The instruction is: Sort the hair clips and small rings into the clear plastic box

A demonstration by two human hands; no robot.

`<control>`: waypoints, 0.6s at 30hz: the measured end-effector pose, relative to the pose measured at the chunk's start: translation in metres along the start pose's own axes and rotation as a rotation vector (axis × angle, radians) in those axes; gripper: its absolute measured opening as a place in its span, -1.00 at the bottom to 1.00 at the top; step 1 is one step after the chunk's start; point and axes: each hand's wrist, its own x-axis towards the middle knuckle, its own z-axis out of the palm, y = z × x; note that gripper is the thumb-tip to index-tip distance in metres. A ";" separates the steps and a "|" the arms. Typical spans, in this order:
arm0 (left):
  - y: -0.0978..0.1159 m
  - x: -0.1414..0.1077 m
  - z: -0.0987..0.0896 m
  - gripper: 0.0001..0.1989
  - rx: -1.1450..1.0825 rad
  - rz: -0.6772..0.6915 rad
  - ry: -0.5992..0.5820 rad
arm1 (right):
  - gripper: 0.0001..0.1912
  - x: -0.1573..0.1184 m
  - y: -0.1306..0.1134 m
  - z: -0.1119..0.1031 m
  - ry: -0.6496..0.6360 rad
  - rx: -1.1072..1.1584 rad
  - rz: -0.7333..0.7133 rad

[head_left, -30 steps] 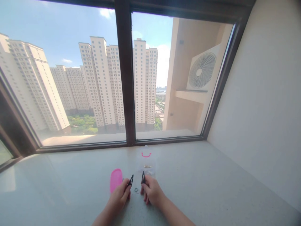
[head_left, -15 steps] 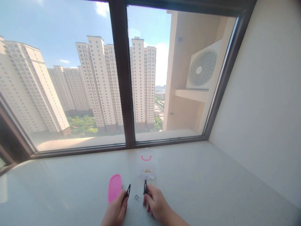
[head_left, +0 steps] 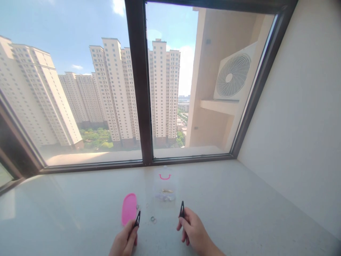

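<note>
Pinched in my left hand [head_left: 124,237] is a black snap hair clip [head_left: 137,219], its pointed end up. My right hand [head_left: 194,227] grips another black snap hair clip [head_left: 182,209], also upright. Both hands are raised over the pale sill, well apart. Just beyond my left hand lies a pink oval lid or tray [head_left: 129,209]. Small rings [head_left: 152,219], perhaps hair ties, lie between the hands, and a dark ring [head_left: 137,207] rests at the pink piece's right edge. Farther back stands a clear plastic box [head_left: 165,183] with a pink handle and a gold-coloured item inside.
The pale windowsill [head_left: 87,199] runs up to a dark window frame [head_left: 140,89]. A white wall [head_left: 298,124] bounds the right side. Outside the glass are tall buildings and an air-conditioner unit [head_left: 234,73].
My right hand has moved right with its clip, and my left hand slightly left and down with the other, so the gap between them is wider. The view has shifted a little.
</note>
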 end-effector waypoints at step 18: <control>0.048 0.011 0.025 -0.61 -0.359 -0.016 -0.232 | -0.69 -0.012 -0.009 0.005 0.052 0.190 -0.166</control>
